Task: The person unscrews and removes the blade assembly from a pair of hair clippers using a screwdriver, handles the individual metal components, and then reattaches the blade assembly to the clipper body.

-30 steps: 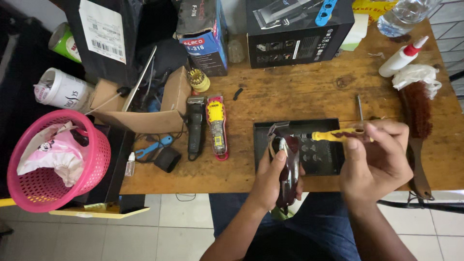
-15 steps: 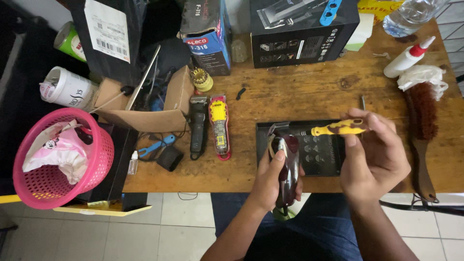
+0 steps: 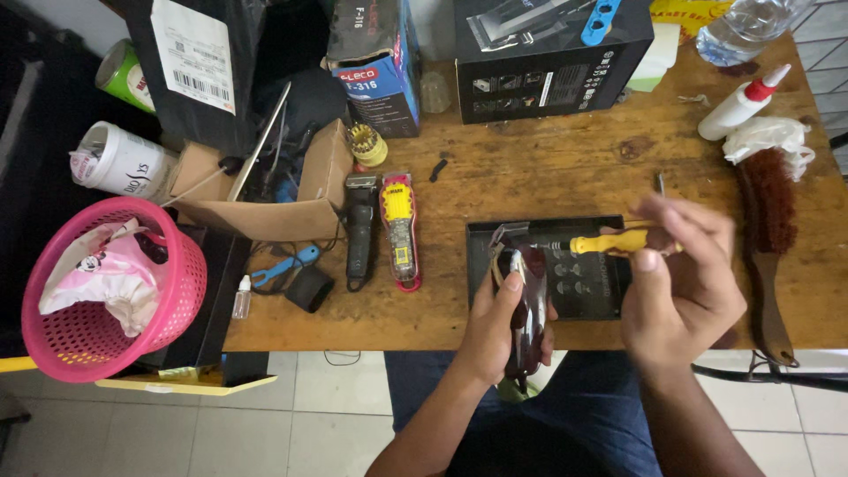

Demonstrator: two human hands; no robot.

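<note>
Two hands on the job: the left hand (image 3: 499, 327) wraps the dark red clipper (image 3: 530, 309) at the table's (image 3: 548, 168) near edge, blade end pointing to 12 o'clock. The right hand (image 3: 685, 283), at 3 o'clock of it, pinches a yellow screwdriver (image 3: 601, 243), its tip lying level and meeting the clipper head. It looks like a screw is being worked; next calls for a steady tip and a firm clipper. Beneath sits a black tray (image 3: 592, 296); a brush (image 3: 768, 230) lies at 3 o'clock.
</note>
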